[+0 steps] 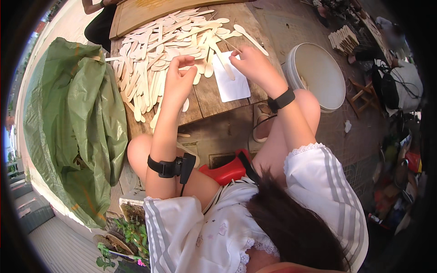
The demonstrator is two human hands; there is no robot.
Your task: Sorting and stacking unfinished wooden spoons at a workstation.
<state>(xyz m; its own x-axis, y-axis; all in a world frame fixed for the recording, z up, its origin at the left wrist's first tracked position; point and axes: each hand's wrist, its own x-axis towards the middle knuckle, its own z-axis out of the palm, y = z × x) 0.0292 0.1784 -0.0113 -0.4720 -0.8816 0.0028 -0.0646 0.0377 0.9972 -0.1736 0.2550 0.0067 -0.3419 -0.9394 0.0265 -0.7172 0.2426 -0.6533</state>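
Observation:
A large heap of pale wooden spoons [150,59] covers much of a worn plank table [207,102]. At its near edge my left hand [180,76] hovers, thumb and curled fingers apart, with nothing visible between them. My right hand [255,66] is closed in a pinch on a thin wooden spoon [226,42], seen nearly edge-on and pointing up to the left. Below that hand lies a white sheet of paper [232,88], with another wooden spoon [224,63] lying partly over it. One more loose spoon [250,38] rests on the table's right side.
A green woven sack [91,118] stands left of the table. To the right is a white bucket [318,77]; past it sit a small wooden stool [363,98] and bundled sticks [343,38]. A wooden board [150,16] lies at the far edge, near another person's arm [91,7].

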